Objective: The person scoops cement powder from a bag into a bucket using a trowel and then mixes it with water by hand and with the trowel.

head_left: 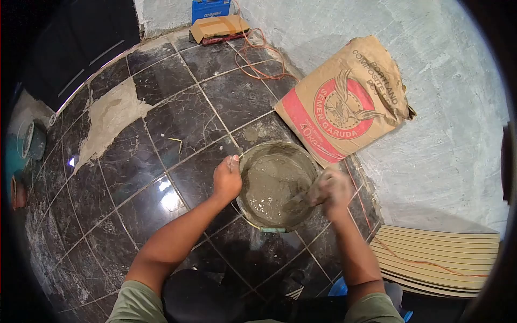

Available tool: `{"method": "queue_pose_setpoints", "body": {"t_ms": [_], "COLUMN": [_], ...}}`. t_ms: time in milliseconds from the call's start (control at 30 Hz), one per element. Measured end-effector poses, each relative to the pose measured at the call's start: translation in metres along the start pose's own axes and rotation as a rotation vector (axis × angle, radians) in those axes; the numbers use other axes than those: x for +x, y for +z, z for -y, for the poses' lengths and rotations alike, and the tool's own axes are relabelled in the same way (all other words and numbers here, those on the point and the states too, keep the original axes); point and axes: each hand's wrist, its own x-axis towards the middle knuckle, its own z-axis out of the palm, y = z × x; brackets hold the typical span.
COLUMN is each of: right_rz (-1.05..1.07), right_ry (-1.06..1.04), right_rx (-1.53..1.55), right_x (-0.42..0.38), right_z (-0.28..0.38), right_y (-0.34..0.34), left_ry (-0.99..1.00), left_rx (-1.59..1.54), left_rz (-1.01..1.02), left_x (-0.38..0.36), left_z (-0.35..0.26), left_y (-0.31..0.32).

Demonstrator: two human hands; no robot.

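A bucket [245, 207] of wet grey cement mix [272, 180] stands on the tiled floor in front of me. My left hand [228, 178] is closed on its rim at the left side. Over the right side of the bucket, my right hand [330, 192] is wrapped round the handle of a trowel [298, 201], whose blade dips into the mix. Motion blurs this hand, and the trowel is coated in cement. The bucket's wire handle hangs toward me with a green grip [272, 230]. Just beyond the bucket leans a paper cement sack [344, 102].
The sack rests against the grey plastered wall [447, 107]. Ridged beige panels [436, 253] lie at right, with an orange cord [398, 253] across them. A cardboard box [221, 28] and a blue case [210, 9] stand at the back. Another bucket [35, 141] is far left.
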Motion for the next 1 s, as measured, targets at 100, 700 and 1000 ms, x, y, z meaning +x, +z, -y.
{"method": "queue_pose_setpoints", "body": {"t_ms": [100, 700, 1000], "right_rz": [-0.166, -0.489, -0.420], "right_ry": [0.103, -0.124, 0.026], "right_rx": [-0.046, 0.051, 0.021], "right_x": [-0.005, 0.018, 0.017], "right_z": [-0.076, -0.084, 0.025], "right_y": [0.022, 0.021, 0.005], "left_ry": [0.018, 0.004, 0.014], "left_rx": [0.007, 0.071, 0.063], "left_rz": [-0.019, 0.015, 0.005], "left_x": [-0.004, -0.002, 0.002], "left_z": [-0.005, -0.007, 0.000], "left_y": [0.000, -0.007, -0.001]}}
